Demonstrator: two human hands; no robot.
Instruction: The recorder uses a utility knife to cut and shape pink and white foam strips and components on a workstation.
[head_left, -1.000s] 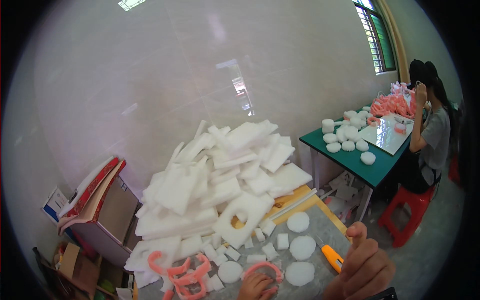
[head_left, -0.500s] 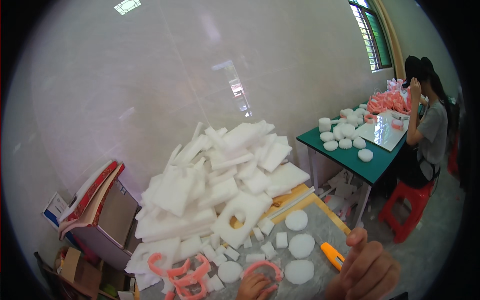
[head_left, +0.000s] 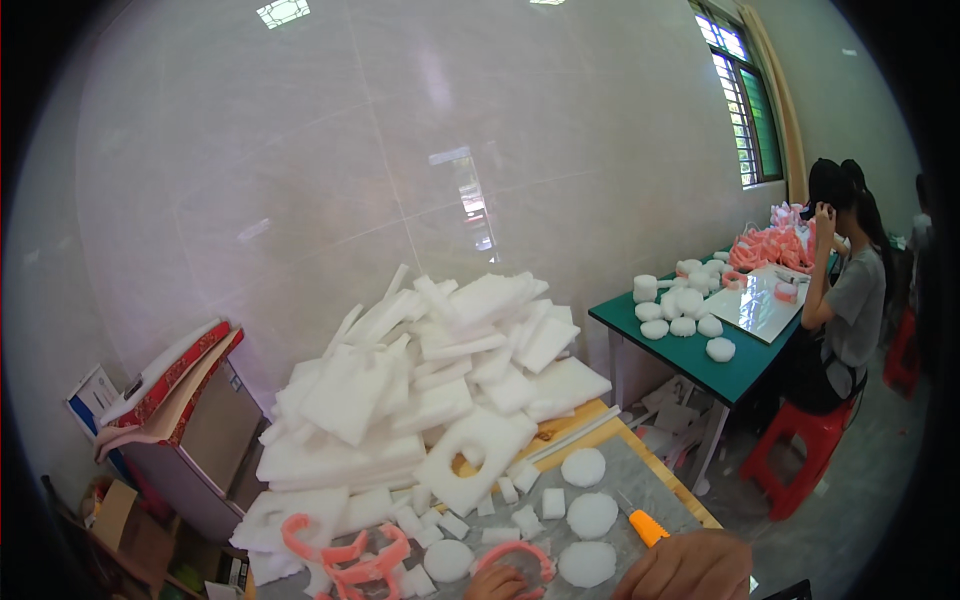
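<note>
My left hand (head_left: 496,583) comes in at the lower edge, fingers curled over one end of a pink C-shaped foam piece (head_left: 527,547). My right hand (head_left: 692,566) is closed around the lower end of an orange utility knife (head_left: 648,526); a thin blade points away from it, up and left. Its fingertips are partly hidden. Between the hands lie white round foam discs (head_left: 592,515) in a column. Another white disc (head_left: 448,560) sits left of the C-shaped piece. Further left, several pink curved pieces (head_left: 365,566) lie tangled together.
A tall heap of white foam slabs (head_left: 400,400) fills the table's back; one slab (head_left: 500,440) has a round hole. Small foam blocks (head_left: 553,503) lie before it. At right, a person (head_left: 850,280) sits at a green table (head_left: 690,360). A cabinet (head_left: 200,440) stands at left.
My right hand has come down from a raised pose onto the knife, whose blade now shows. My left hand stays at the pink piece. The whole view has shifted slightly.
</note>
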